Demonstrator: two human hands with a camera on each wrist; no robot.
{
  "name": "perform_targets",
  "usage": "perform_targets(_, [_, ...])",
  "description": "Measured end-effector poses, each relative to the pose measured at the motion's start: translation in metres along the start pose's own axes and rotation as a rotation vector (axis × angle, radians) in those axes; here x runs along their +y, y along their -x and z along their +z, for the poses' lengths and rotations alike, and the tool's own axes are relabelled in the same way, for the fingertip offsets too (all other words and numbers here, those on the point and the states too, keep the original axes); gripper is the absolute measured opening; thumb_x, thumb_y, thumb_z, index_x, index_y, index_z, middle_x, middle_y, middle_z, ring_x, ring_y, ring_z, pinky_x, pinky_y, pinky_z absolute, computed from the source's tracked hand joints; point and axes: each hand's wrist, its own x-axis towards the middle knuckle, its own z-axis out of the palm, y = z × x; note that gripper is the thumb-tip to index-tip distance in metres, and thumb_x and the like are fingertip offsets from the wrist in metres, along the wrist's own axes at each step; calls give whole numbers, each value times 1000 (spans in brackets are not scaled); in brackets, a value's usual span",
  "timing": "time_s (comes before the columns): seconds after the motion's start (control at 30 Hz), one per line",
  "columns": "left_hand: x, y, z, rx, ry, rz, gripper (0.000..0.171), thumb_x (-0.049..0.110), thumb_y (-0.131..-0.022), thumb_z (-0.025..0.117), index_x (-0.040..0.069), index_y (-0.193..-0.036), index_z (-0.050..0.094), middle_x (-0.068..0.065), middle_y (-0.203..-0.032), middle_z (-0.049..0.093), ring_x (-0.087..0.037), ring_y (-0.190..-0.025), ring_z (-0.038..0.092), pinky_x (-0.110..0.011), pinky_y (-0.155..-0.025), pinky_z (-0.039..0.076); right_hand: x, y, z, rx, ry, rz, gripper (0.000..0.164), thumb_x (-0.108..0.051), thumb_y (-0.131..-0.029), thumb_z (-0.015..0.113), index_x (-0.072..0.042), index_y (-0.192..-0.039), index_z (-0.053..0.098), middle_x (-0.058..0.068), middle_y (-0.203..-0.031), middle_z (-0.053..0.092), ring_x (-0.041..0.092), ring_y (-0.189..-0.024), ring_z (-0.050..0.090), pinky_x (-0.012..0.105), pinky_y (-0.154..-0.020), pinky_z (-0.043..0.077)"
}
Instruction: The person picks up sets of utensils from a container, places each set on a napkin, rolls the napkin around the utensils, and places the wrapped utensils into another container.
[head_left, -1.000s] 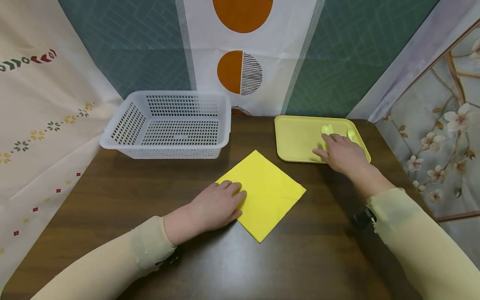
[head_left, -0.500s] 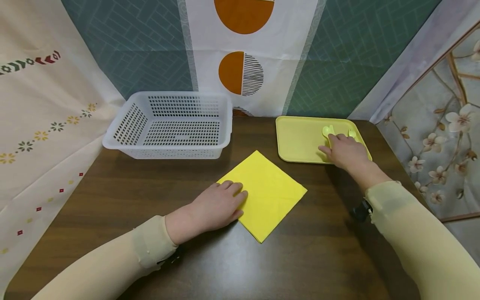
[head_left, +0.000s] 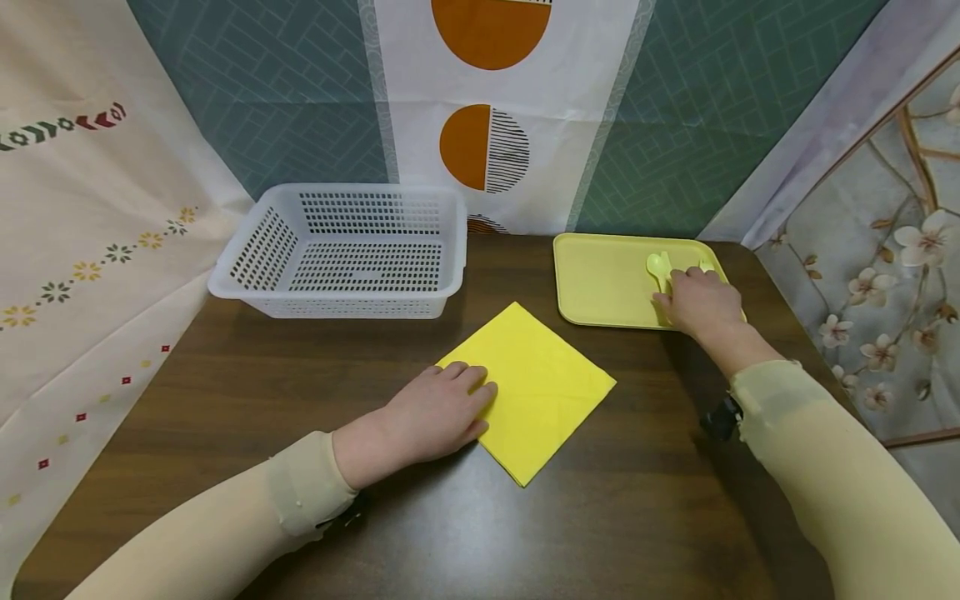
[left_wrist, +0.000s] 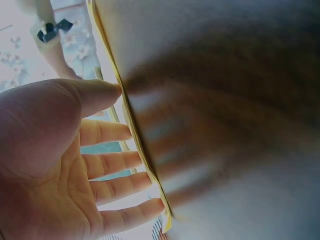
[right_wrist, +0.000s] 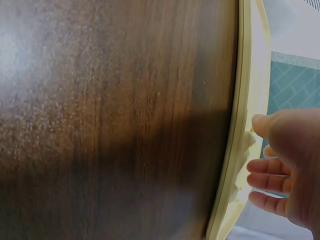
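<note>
A folded yellow cloth (head_left: pixel 536 387) lies as a diamond on the table. On its left edge my left hand (head_left: pixel 435 408) rests with fingers extended; the left wrist view shows the fingertips touching the cloth's edge (left_wrist: pixel 142 150). Over the right part of a pale yellow tray (head_left: pixel 600 283) is my right hand (head_left: pixel 703 304), its fingers slightly bent. A light yellow spoon (head_left: pixel 658 266) lies by its thumb, with another slim yellow piece close beside it. More cutlery is partly hidden under the fingers. The right wrist view shows thumb and fingers apart at the tray rim (right_wrist: pixel 242 75), gripping nothing visible.
A white perforated plastic basket (head_left: pixel 352 296) stands at the back left of the dark wooden table (head_left: pixel 465 542). Patterned fabric hangs behind the table and on both sides.
My right hand has shifted slightly rightward over the tray, uncovering more of the spoon and covering more of the right-hand cutlery. The left hand has stayed on the cloth.
</note>
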Motion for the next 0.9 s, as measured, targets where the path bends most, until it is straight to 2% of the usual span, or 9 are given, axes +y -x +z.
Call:
perform_targets(0.3, [1,-1,2,-22,8,-12,48,44,-107,72,13,-144,67,-10,-141,64,-33,-128,62,-52,-100,57,3,-3,6,38,-3,-1,43,-32,-110,61,11,-114,65,31,-105,60,55,-100,62,72,-82,52])
perform_targets(0.47, [1,0,2,-26,11,-14,48,43,-107,72,13,-144,67,-10,-141,64,-32,-128,62,-51,-100,57,3,-7,9,65,-6,-13,37,-30,-109,63,7,-104,67,28,-97,62,53,-91,65,69,-75,54])
perform_targets(0.67, [1,-1,2,-27,12,-14,47,43,-107,72,13,-143,67,-10,-140,64,-33,-128,62,-52,-100,57,1,-12,11,112,-22,-38,30,-23,-104,61,4,-92,67,26,-91,64,53,-85,65,68,-74,53])
perform_targets(0.9, [0,-2,2,-18,4,-9,48,43,-106,73,12,-142,68,-10,-139,65,-33,-126,62,-51,-98,57,-1,-16,7,81,-76,2,28,-24,-103,57,-1,-88,64,27,-92,69,50,-84,66,67,-71,52])
